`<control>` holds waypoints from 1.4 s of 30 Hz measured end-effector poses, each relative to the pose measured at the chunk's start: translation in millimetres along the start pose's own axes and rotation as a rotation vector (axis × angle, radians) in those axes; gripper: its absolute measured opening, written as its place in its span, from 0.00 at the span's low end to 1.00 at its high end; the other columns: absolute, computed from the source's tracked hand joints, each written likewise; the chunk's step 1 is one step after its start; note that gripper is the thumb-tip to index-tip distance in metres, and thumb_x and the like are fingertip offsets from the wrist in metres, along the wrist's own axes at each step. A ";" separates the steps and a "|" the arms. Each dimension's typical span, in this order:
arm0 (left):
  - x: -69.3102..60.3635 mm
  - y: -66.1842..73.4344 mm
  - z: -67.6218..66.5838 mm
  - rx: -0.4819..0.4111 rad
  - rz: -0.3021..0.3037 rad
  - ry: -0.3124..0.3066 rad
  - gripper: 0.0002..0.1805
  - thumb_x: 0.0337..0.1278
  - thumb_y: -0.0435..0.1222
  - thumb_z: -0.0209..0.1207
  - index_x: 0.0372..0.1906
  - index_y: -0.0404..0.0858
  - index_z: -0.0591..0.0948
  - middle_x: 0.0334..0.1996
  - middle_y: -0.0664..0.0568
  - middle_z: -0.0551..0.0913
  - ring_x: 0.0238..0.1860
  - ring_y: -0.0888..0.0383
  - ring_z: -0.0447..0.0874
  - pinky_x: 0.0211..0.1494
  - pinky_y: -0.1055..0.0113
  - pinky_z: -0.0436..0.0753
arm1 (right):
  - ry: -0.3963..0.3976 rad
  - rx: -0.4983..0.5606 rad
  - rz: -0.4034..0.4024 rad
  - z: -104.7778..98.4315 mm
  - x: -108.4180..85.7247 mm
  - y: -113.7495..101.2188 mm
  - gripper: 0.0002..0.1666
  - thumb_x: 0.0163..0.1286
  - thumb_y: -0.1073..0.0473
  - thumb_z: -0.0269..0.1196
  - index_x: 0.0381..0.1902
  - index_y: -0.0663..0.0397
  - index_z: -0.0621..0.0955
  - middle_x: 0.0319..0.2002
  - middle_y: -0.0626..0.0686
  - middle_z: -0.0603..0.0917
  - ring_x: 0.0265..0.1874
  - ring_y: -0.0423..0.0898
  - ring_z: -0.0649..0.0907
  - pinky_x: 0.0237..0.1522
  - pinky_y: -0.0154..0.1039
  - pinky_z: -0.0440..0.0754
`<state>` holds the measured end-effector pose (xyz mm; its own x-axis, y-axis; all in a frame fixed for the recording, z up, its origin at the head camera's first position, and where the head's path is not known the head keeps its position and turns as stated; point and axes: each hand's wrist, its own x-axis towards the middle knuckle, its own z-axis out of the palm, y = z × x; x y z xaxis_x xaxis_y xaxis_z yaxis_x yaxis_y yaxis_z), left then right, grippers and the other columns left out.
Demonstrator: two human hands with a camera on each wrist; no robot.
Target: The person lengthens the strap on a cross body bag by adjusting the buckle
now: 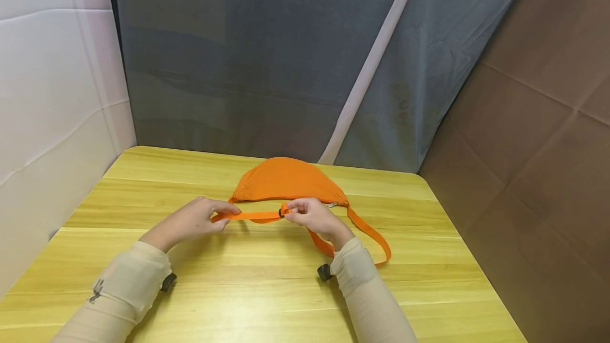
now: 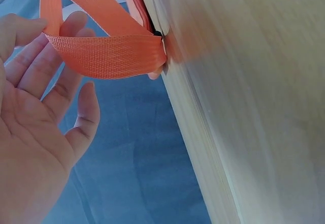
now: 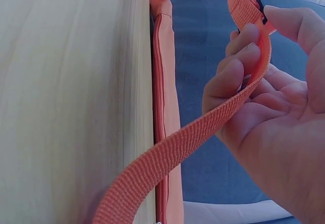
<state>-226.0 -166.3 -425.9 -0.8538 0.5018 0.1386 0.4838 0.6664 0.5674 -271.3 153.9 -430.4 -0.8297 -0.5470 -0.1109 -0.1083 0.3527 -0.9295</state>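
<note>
An orange waist bag (image 1: 290, 180) lies on the wooden table, its curved side facing away and a zipper pull (image 1: 331, 205) near its right end. Its orange strap (image 1: 254, 216) stretches between both hands in front of the bag. My left hand (image 1: 202, 221) pinches the strap between thumb and fingertip; in the left wrist view the strap (image 2: 106, 56) folds at that pinch while the other fingers stay loosely spread. My right hand (image 1: 312, 218) pinches the strap at a black slider buckle (image 3: 262, 11). From there the strap runs across the right palm and loops down to the table.
The wooden table (image 1: 248, 290) spreads under both forearms. A grey cloth (image 1: 238, 68) with a pale diagonal strip hangs behind it, a white cloth wall (image 1: 52, 94) stands left and a brown one (image 1: 534, 173) right. The strap's loop (image 1: 381, 242) lies right of the bag.
</note>
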 end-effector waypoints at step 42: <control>0.5 -1.6 1.8 0.001 0.052 -0.009 0.19 0.60 0.28 0.56 0.56 0.38 0.83 0.43 0.52 0.86 0.31 0.61 0.71 0.39 0.64 0.72 | -0.005 0.011 -0.001 1.8 0.7 -0.1 0.19 0.74 0.62 0.63 0.59 0.67 0.80 0.31 0.48 0.79 0.36 0.50 0.74 0.44 0.46 0.76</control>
<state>-226.8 -166.1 -428.2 -0.8254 0.5412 0.1605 0.5280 0.6395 0.5588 -270.9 152.1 -431.0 -0.8268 -0.5511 -0.1121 -0.1030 0.3444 -0.9332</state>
